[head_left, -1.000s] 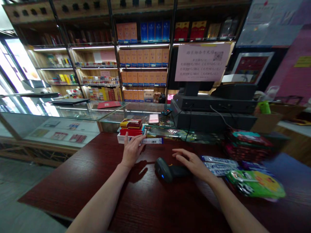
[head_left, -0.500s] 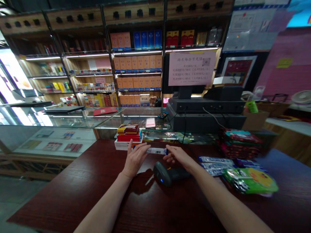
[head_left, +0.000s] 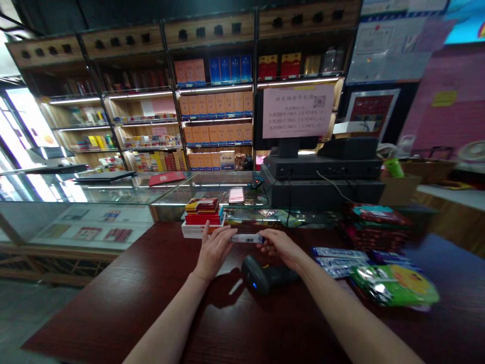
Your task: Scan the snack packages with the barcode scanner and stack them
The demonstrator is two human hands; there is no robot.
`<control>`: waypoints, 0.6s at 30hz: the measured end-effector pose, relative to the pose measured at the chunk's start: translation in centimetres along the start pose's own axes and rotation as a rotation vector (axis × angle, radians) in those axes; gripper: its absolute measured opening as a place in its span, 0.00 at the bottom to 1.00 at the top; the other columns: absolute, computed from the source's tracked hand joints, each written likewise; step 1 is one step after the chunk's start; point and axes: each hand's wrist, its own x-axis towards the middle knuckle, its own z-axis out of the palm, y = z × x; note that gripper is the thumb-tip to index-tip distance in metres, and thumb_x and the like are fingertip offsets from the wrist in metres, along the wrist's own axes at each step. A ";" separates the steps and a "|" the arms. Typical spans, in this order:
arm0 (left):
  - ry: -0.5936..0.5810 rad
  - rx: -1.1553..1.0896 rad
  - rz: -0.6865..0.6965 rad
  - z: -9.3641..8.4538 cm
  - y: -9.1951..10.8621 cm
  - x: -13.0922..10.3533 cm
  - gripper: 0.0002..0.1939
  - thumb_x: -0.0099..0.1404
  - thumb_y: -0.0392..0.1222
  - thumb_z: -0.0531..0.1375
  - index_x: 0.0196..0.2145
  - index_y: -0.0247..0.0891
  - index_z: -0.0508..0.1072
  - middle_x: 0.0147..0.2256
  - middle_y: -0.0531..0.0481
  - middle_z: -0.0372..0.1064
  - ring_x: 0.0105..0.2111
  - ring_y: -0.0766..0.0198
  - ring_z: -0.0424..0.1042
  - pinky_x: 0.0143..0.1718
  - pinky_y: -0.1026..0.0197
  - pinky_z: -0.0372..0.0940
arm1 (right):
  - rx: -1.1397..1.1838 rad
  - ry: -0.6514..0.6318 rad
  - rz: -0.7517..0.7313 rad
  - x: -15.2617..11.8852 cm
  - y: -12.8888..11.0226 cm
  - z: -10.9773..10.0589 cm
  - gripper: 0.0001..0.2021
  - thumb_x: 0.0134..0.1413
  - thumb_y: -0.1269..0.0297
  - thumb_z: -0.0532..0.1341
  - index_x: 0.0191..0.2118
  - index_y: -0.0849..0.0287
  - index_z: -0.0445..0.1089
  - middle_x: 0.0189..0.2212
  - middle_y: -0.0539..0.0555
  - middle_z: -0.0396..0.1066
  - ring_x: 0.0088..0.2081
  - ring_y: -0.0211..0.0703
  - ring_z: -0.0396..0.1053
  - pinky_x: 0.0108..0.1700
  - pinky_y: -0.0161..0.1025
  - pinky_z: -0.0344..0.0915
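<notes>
Between left grip (head_left: 215, 247) and right grip (head_left: 279, 246), both pinching: slim glossy packet (head_left: 247, 238).

Orange boxes (head_left: 215, 105) (neatly rowed) on shelves (head_left: 215, 121) beyond the monitor (head_left: 259, 119)

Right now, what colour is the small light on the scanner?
The light on the scanner is blue, clearest in the head view.
</notes>
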 end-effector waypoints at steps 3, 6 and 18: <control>-0.012 0.009 -0.046 -0.2 0.0 0.1 0.21 0.69 0.40 0.59 0.58 0.45 0.64 0.51 0.46 0.75 0.54 0.57 0.72 0.70 0.37 0.32 | 0.019 0.018 -0.051 0.1 0.1 -0.3 0.08 0.56 0.61 0.62 0.35 0.60 0.73 0.25 0.52 0.76 0.22 0.33 0.69 0.21 0.26 0.55; -0.032 -0.031 -0.127 -0.1 -0.3 0.1 0.28 0.66 0.46 0.62 0.61 0.45 0.60 0.55 0.44 0.71 0.57 0.54 0.69 0.69 0.36 0.35 | 0.005 0.060 -0.154 0.4 0.3 -0.9 0.10 0.53 0.57 0.64 0.34 0.60 0.73 0.28 0.53 0.77 0.25 0.35 0.71 0.24 0.28 0.57; -0.370 -0.325 -0.342 -2.0 -4.0 1.4 0.27 0.68 0.47 0.59 0.62 0.48 0.57 0.51 0.47 0.75 0.56 0.54 0.70 0.65 0.34 0.48 | -0.293 0.071 -0.590 0.2 -0.4 -1.2 0.16 0.51 0.48 0.64 0.35 0.57 0.75 0.32 0.51 0.75 0.37 0.45 0.71 0.43 0.39 0.65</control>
